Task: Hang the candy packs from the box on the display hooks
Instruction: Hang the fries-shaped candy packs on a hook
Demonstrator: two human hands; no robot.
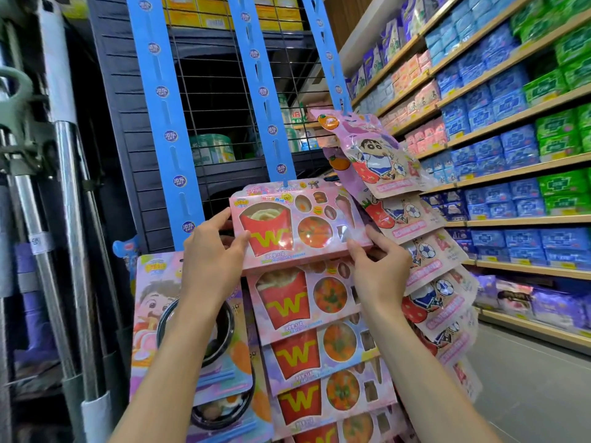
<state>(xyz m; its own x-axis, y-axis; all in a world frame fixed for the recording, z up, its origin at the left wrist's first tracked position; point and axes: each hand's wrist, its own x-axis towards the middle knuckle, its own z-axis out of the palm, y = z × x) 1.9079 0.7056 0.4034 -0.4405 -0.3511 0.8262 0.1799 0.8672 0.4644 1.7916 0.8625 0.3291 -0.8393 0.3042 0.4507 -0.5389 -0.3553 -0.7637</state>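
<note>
Both hands held a pink candy pack at the top of a hanging column on the middle blue display strip: left hand grasping its left edge, right hand pinching its lower right corner

Single view: head-worn wide-angle camera, facing forward and slightly upward at close range toward blue hanging strips; store shelves recede along the right edge.

Wooden shelves of blue, green and pink packets; metal poles at left
</note>
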